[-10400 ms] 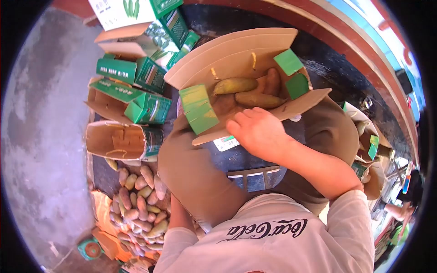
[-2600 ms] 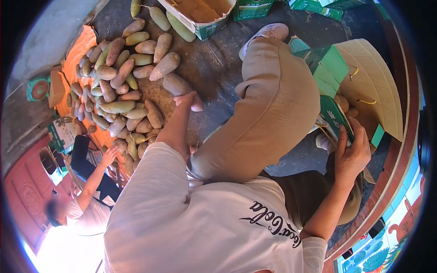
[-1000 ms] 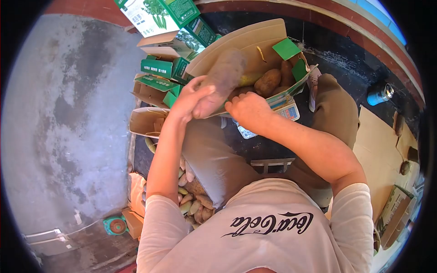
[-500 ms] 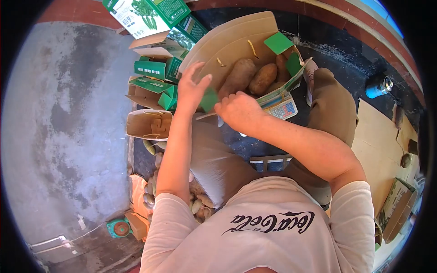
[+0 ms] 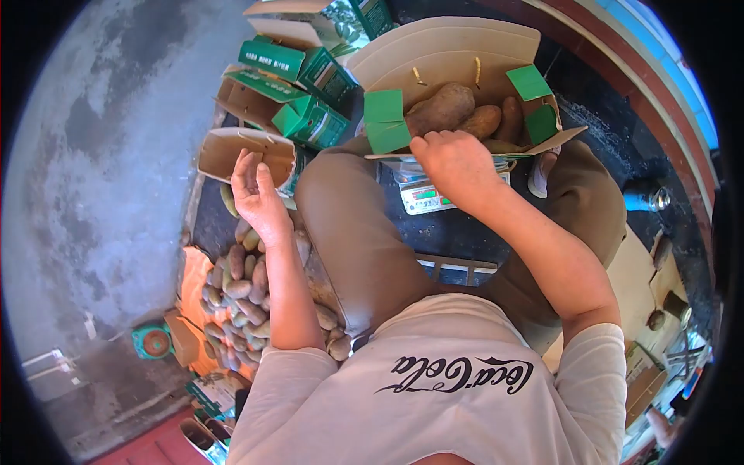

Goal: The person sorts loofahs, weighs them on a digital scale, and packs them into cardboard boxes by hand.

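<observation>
A cardboard carton (image 5: pixel 453 50) with green flaps stands open on a digital scale (image 5: pixel 422 200) between my knees. Inside lie several large brown tubers (image 5: pixel 443 108), like sweet potatoes in shape. My right hand (image 5: pixel 457 167) is closed at the carton's near edge, its fingertips pinching the rim beside the left green flap (image 5: pixel 385 120); the exact grip is partly hidden. Off to the left, my left hand (image 5: pixel 262 198) is raised with fingers apart and holds nothing. It hovers in front of a smaller open carton (image 5: pixel 244 159).
More green cartons (image 5: pixel 310 74) stand at the upper left. Loose tubers (image 5: pixel 244 291) lie heaped by my left leg, on orange sheeting (image 5: pixel 198 275). To the right are a blue canister (image 5: pixel 643 199) and flat cardboard (image 5: pixel 632 267). A person's hand (image 5: pixel 663 428) shows at lower right.
My left hand has left the carton and moved left and down. The view has shifted, showing more of the heap and scale. The carton's left green flap now lies in plain view.
</observation>
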A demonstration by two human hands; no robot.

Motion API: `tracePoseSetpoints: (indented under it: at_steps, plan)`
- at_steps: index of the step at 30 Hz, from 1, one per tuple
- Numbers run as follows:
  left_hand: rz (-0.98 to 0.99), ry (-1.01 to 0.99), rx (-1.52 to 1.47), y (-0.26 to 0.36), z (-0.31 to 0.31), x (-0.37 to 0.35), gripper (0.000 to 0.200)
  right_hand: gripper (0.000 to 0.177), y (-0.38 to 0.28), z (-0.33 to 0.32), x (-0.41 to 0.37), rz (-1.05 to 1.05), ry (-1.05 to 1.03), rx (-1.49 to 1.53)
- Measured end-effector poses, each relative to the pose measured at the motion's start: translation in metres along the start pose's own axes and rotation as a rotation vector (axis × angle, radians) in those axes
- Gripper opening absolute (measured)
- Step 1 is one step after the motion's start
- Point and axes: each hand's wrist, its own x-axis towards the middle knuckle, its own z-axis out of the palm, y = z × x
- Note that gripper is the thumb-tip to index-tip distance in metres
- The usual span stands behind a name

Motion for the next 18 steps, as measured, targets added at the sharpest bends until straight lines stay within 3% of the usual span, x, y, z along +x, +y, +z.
tracePoseSetpoints:
  at_steps: [6,10,14,18]
  plan:
    - [-0.095,0.071,0.025,-0.016,-0.024,-0.016,0.024,0.012,0.003,0.004,0.005,0.0,0.007,0.015]
    - [0.0,0.076,0.019,-0.007,-0.022,-0.021,0.026,0.02,0.003,-0.003,0.005,0.019,-0.034,0.093]
    - [0.267,0.07,0.257,-0.001,-0.019,-0.013,0.025,0.023,0.002,-0.012,0.008,0.065,-0.03,0.244]
    - [0.267,0.066,0.184,0.004,-0.006,-0.01,0.024,0.03,0.005,-0.021,0.011,0.147,0.088,0.421]
